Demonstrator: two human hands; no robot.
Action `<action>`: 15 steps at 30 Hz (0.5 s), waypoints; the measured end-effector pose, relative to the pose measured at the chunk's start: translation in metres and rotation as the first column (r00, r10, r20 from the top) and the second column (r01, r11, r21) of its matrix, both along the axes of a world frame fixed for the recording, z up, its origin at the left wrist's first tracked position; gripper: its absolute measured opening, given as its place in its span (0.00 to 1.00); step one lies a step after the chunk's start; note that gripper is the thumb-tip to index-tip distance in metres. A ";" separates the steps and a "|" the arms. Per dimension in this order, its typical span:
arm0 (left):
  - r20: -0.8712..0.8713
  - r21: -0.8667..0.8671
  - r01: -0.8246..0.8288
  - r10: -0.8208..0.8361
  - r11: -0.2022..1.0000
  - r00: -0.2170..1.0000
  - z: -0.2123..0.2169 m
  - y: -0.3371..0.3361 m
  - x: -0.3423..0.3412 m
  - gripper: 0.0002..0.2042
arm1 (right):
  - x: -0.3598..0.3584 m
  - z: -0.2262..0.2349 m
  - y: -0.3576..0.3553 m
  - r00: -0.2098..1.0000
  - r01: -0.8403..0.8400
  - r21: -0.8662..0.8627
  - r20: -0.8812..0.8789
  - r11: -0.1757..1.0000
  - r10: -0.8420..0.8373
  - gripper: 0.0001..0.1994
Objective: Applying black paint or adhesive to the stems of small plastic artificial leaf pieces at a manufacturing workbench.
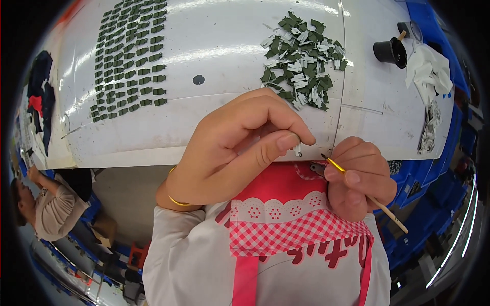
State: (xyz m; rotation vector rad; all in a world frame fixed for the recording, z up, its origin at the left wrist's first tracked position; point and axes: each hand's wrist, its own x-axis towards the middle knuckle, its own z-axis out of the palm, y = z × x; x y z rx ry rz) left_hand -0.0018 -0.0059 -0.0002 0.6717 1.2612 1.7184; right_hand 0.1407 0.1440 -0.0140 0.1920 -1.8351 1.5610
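My left hand [245, 148] pinches a small pale piece [298, 149] with a dark end between thumb and forefinger; most of it is hidden by the fingers. In my right hand [360, 178] is a thin paintbrush [380, 204] with a wooden handle, a yellow ferrule and a dark tip. The tip points toward the small piece and stands slightly apart from it. Beyond my hands on the white table [214, 120] lies a loose heap of small dark green and white pieces [303, 64]. Green pieces [130, 56] lie in neat rows at the left.
At the far right stand a black cup [390, 52] with a stick in it and a crumpled white cloth [429, 74]. Dark and red cloth [43, 102] lies at the table's left end. Another person [51, 204] is at the left, near the table edge.
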 end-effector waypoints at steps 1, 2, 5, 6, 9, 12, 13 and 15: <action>0.000 -0.003 -0.005 0.005 1.000 1.000 0.000 0.000 -0.001 0.05 | 0.000 0.000 0.000 1.000 -0.005 -0.003 0.000 1.000 0.005 0.12; -0.028 -0.010 0.009 -0.010 1.000 1.000 0.000 -0.001 -0.001 0.05 | -0.001 0.000 0.000 1.000 -0.017 0.017 0.018 1.000 0.017 0.11; -0.110 -0.032 0.058 -0.061 0.998 0.992 0.000 -0.001 -0.002 0.06 | -0.001 -0.002 0.002 0.996 -0.049 0.076 0.073 0.996 0.043 0.07; -0.109 -0.034 0.057 -0.061 0.998 0.992 0.000 -0.001 -0.002 0.06 | -0.001 -0.003 0.002 0.996 -0.050 0.074 0.074 0.996 0.044 0.07; -0.130 -0.040 0.053 -0.058 0.998 0.990 0.000 -0.001 -0.002 0.06 | -0.001 -0.004 0.001 0.997 -0.054 0.053 0.055 0.997 0.051 0.07; -0.130 -0.048 0.051 -0.057 0.998 0.990 0.000 0.000 -0.001 0.06 | -0.002 -0.004 0.001 0.997 -0.061 0.055 0.051 0.997 0.058 0.07; -0.124 -0.053 0.050 -0.056 0.997 0.991 0.000 0.000 -0.001 0.06 | -0.002 -0.004 0.001 0.997 -0.067 0.064 0.054 0.996 0.064 0.08; -0.112 -0.064 0.046 -0.053 0.997 0.992 0.000 0.000 0.000 0.06 | -0.002 -0.003 0.002 0.995 -0.081 0.083 0.057 0.993 0.076 0.09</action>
